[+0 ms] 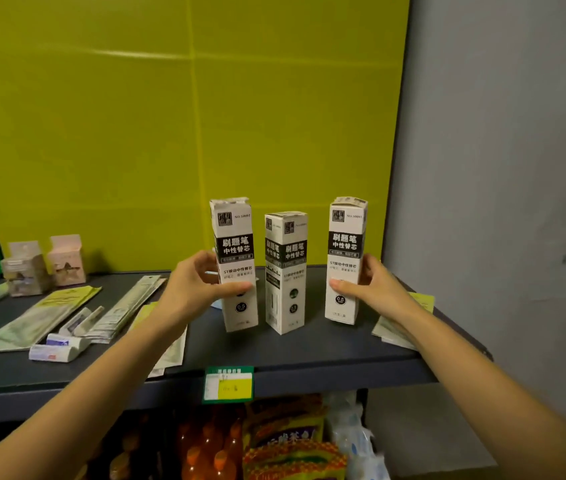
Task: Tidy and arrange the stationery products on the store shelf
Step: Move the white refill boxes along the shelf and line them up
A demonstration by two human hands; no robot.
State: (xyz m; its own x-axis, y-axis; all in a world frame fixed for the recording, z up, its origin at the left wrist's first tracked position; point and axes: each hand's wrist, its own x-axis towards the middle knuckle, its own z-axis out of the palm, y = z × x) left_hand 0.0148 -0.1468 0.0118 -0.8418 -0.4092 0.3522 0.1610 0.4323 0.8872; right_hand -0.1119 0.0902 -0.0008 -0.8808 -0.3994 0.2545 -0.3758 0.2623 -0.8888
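Left box — white-and-black refill carton, leaning slightly on the dark shelf, gripped at mid-height by the left hand, thumb across its front. Middle box stands untouched between the others; right box — upright, held by the right hand. Flat packets lie at shelf left, with a price tag on the front edge.

1 head-worn wide-angle view, facing forward and slightly down — near the dark shelf

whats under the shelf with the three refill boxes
Orange bottles, a yellow printed bag and clear plastic packs; further back is dark, hidden by the shelf.
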